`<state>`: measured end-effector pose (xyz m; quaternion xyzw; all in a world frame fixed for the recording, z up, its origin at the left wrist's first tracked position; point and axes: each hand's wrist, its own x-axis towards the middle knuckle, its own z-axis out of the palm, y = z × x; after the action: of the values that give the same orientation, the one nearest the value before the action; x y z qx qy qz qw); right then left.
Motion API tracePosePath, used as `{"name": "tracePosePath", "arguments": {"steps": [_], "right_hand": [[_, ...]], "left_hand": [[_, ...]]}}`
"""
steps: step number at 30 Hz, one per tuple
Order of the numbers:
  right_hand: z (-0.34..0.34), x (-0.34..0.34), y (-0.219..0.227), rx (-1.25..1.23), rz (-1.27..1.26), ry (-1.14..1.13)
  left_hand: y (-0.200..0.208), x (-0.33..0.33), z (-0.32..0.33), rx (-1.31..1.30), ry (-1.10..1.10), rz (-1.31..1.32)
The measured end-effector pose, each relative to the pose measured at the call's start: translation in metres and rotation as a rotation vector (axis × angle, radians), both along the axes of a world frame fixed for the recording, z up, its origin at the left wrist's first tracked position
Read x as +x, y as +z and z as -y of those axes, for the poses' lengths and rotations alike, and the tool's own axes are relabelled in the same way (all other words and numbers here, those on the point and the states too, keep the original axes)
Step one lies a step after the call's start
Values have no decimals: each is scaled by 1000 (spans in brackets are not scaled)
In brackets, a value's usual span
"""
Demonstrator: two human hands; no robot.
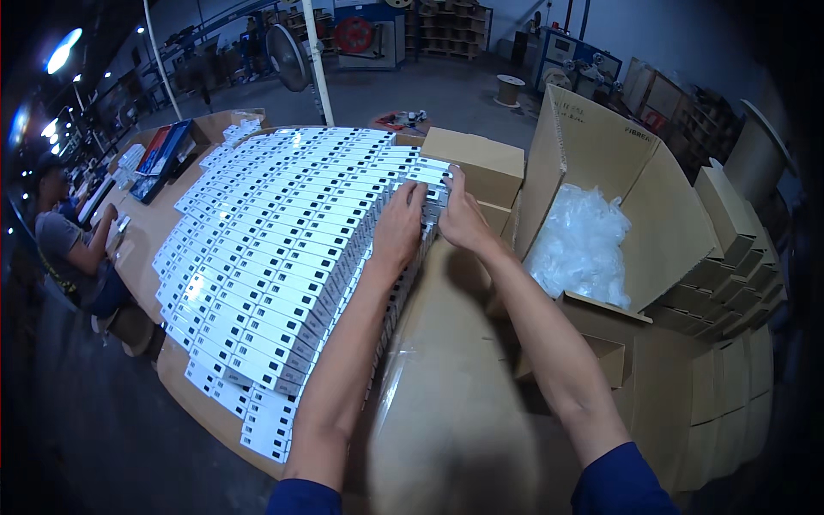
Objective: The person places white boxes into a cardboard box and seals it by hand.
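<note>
Rows of slim white boxes (257,249) with small black squares on them are stacked in layers across the table. At the far right corner of the stack, both my hands are closed around the ends of a few white boxes (433,172). My left hand (400,225) bends its fingers over the near side of these boxes. My right hand (464,215) grips their right end, with its fingertips at the upper edge. The palms and fingers hide part of what lies between them.
A large open carton (601,129) at the right contains crumpled clear plastic bags (579,245). Brown cardboard boxes (476,159) stand behind my hands, and more cartons (730,395) are stacked at right. Another person (73,232) sits at the table's left side.
</note>
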<state>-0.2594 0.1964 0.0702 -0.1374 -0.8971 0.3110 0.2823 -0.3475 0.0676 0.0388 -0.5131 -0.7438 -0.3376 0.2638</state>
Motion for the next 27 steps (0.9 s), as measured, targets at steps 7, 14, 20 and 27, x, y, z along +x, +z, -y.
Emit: {"name": "tracePosePath", "arguments": {"steps": [7,14,20,27], "right_hand": [[9,-3,-2,-6,41,60],[13,9,-6,94,-80,-7],[60,119,53,-564,145,100],[69,240,50,-1162,-204,379]], "left_hand": [[4,-17,12,19,31,-51],[18,2,26,77,64,-73],[44,88,76,270,123,353],[82,232,97,132,-258,339]]}}
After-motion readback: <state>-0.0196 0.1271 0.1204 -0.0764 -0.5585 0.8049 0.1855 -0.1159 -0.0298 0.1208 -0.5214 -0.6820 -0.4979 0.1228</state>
